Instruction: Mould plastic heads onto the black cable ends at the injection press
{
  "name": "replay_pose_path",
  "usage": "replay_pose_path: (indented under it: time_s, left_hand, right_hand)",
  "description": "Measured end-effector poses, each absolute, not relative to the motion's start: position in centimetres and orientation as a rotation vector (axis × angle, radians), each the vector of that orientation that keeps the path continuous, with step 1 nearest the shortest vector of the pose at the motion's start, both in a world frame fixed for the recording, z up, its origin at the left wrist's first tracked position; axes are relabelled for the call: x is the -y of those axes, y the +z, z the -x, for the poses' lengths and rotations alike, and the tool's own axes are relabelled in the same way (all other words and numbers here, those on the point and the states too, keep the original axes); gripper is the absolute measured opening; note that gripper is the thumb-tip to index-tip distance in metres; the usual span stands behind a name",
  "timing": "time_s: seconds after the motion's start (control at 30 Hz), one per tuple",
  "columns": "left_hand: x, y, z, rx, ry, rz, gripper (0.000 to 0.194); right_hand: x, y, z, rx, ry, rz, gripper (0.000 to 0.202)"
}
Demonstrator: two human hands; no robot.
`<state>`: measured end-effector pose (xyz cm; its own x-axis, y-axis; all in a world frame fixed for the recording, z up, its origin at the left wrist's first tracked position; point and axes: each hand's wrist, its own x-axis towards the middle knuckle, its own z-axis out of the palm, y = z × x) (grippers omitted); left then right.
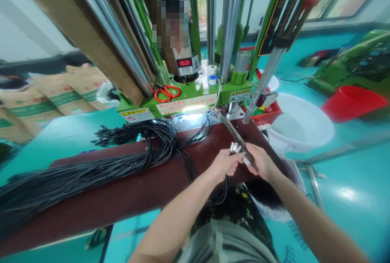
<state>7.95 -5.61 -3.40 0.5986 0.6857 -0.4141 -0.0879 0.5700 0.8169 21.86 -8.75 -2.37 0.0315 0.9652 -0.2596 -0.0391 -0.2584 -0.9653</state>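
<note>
Dark bar (234, 130) slants forward-left, toward the green machine (195, 90).

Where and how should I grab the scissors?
Probably by the red loops, from the person's side: the scissors lie at the front edge of the green plate with their loops facing the person. I can't make out the blades clearly.

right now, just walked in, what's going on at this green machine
The person's right hand grips the near end of a dark metal bar, while the left hand pinches small silver pieces beside it. Black cables lie bundled across the dark red tabletop to the left. Orange-handled scissors rest on the green machine.
</note>
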Motion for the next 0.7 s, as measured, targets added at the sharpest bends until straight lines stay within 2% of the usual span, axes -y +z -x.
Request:
replay_pose_path:
  time_s: [0.2, 0.43, 0.6, 0.7]
  left_hand:
    - [5.5, -3.3, -7.8, -0.8, 0.488, -0.86, 0.024]
    - [5.8, -3.4, -7.8, -0.868, 0.569, -0.958, 0.028]
    - [5.8, -3.6, -7.6, -0.961, 0.866, -0.909, 0.029]
    - [5.6, -3.3, -7.5, -0.958, 0.836, -0.839, 0.029]
  right_hand:
    - [8.9, -2.3, -21.9, 1.072, 1.383, 1.393, 0.036]
    - [9.3, -1.7, -20.9, 1.25, 1.178, 1.565, 0.044]
    - [9.1, -2.6, -21.1, 1.062, 1.267, 1.448, 0.048]
    - [8.9, -3.3, -21.5, 0.945, 1.274, 1.392, 0.048]
